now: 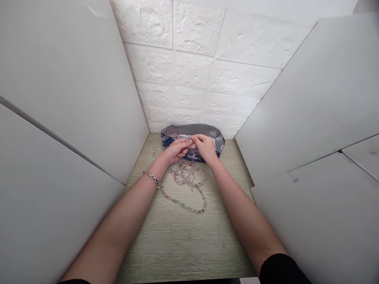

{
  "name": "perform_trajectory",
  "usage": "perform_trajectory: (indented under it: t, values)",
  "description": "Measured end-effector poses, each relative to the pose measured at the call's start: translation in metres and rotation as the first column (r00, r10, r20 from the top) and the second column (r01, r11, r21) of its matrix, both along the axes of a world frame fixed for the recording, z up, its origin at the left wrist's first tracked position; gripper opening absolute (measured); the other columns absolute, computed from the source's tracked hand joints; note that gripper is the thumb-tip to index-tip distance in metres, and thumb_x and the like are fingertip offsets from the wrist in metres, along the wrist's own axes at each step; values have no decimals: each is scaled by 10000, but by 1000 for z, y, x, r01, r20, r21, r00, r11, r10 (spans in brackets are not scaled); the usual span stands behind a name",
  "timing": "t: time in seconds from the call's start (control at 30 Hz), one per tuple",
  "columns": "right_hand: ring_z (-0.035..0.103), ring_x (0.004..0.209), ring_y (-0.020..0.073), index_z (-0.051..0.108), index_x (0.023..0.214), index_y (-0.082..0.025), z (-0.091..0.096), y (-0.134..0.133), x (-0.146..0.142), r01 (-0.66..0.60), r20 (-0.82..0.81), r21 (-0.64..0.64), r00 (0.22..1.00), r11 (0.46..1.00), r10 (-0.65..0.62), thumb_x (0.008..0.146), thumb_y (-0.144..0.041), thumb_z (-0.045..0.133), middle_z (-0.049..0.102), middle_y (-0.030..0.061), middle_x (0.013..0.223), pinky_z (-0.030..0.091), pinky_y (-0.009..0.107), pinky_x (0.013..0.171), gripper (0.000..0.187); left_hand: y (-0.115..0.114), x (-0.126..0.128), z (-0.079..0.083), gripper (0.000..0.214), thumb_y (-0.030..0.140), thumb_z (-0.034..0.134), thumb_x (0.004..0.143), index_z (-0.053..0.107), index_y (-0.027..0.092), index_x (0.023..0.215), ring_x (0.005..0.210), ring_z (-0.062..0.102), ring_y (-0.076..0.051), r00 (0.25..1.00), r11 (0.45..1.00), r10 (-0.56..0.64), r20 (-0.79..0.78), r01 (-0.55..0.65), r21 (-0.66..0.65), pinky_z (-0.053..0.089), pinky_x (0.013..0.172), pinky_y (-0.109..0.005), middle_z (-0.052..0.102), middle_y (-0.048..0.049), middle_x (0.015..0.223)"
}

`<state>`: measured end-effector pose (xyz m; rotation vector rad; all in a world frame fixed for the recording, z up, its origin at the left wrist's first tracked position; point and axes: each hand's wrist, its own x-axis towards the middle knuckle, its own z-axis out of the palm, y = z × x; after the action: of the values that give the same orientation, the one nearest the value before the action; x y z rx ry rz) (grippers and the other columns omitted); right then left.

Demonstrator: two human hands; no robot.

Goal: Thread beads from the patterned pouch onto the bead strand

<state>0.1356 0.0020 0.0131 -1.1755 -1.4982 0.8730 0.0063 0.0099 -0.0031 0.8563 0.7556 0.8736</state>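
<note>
Left hand (177, 150) and right hand (205, 148) held close together over open navy-and-white patterned pouch (174, 141), pouch lying at back of counter (180, 244). Fingers (192, 139) pressed together at fingertips, pinching something too small to identify. Beaded strand (189, 208) lies in loose loops below hands, seemingly left slack for free handling; one run reaches up beside pouch. Pinch apparently kept over pouch mouth for access. Chain bracelet (152, 178) worn on left wrist.
</note>
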Motion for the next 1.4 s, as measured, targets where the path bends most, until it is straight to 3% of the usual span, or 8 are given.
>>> perform_trajectory:
  t: [0.27, 0.5, 0.63, 0.83, 1.03, 1.2, 1.4]
  values:
    - [489, 605, 94, 624, 730, -122, 6, -1, 7, -140, -103, -138, 987, 980, 127, 657, -341, 533, 586, 9, 654, 379, 214, 578, 248, -1, -1, 1, 196, 252, 635, 635, 581, 118, 768, 320, 371, 25, 1000, 1000, -22, 4, 22, 11, 203, 268, -96, 621, -13, 646]
    - [435, 523, 75, 614, 755, -111, 10, -2, 6, -154, -87, -176, 986, 972, 141, 667, -343, 514, 543, -9, 579, 351, 210, 532, 267, -1, 0, 1, 194, 247, 629, 642, 580, 118, 777, 318, 353, 29, 1000, 1000, -4, -19, 4, -7, 194, 266, -96, 614, -5, 645]
    - [468, 561, 94, 600, 709, -127, 11, -3, 7, -132, 75, -83, 988, 988, 138, 719, -331, 445, 562, 2, 597, 357, 220, 569, 257, -2, 0, 3, 183, 245, 640, 626, 581, 114, 741, 310, 323, 38, 1000, 1000, -22, 6, 22, -12, 162, 262, -92, 602, -1, 634]
    - [474, 630, 117, 545, 691, -164, 19, -8, 4, -45, 447, 222, 892, 974, -61, 790, -286, 373, 561, 13, 656, 327, 230, 602, 232, -4, -2, 9, 199, 316, 562, 690, 580, 170, 824, 340, 343, 22, 995, 997, -42, 91, 48, -65, 179, 276, -93, 608, -8, 678]
    - [438, 622, 114, 504, 685, -173, 59, -25, 2, -22, 438, 444, 877, 896, -196, 827, -333, 353, 505, 8, 633, 318, 236, 617, 262, -5, -5, 12, 258, 372, 496, 719, 582, 150, 818, 317, 313, 0, 986, 990, -101, 134, 113, -86, 145, 272, -121, 526, 12, 535]
    - [407, 561, 91, 500, 704, -168, 102, -53, 10, 103, 244, 570, 926, 815, -288, 837, -379, 333, 428, -23, 569, 323, 229, 572, 301, -6, -7, 10, 238, 353, 499, 719, 572, 135, 780, 272, 233, 0, 983, 990, -115, 141, 126, -70, 123, 277, -128, 352, 68, 391]
    - [385, 492, 59, 494, 670, -178, 140, -89, 20, 270, -12, 622, 942, 735, -336, 823, -317, 395, 382, -38, 532, 299, 212, 494, 230, -7, -5, 10, 210, 336, 505, 716, 561, 134, 726, 261, 222, -2, 988, 992, -102, 115, 110, -67, 119, 277, -129, 315, 76, 362]
